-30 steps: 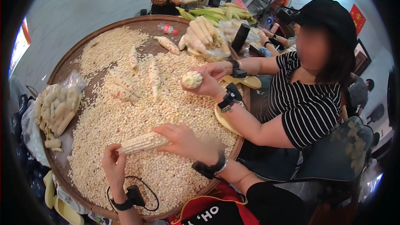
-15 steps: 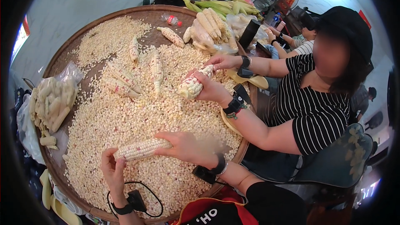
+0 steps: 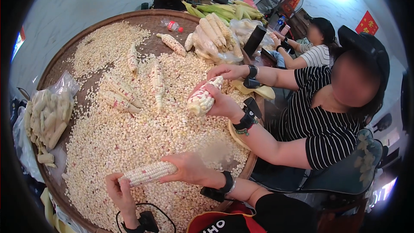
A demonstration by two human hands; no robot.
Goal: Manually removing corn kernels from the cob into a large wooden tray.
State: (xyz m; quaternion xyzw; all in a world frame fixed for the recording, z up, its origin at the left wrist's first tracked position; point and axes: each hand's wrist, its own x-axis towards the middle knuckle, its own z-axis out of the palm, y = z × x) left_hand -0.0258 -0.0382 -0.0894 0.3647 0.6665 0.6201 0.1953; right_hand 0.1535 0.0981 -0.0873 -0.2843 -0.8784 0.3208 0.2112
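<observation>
An ear of corn [image 3: 148,173] with pale kernels and a few reddish ones lies level between my hands, above a broad heap of loose kernels [image 3: 129,138]. My right hand [image 3: 189,168] is wrapped round its right end. At the left end, the fingers and thumb of my left hand [image 3: 123,194] close on the tip. Across to the right, a co-worker's two hands hold a red-speckled ear of corn [image 3: 202,101]. Several speckled ears [image 3: 158,84] rest on the kernels beyond my hands.
A round woven tray [image 3: 56,56] holds the kernels. Bagged cobs [image 3: 49,114] sit at its left rim, more bagged ears [image 3: 215,39] at the far right. Near them are a plastic bottle [image 3: 173,26], a black cylinder [image 3: 255,40] and green husks [image 3: 224,11]. A co-worker sits close on my right.
The whole view has shifted slightly. My hands and the ear between them appear a little lower, nearer to me, with the same hold. The co-worker still grips the speckled ear.
</observation>
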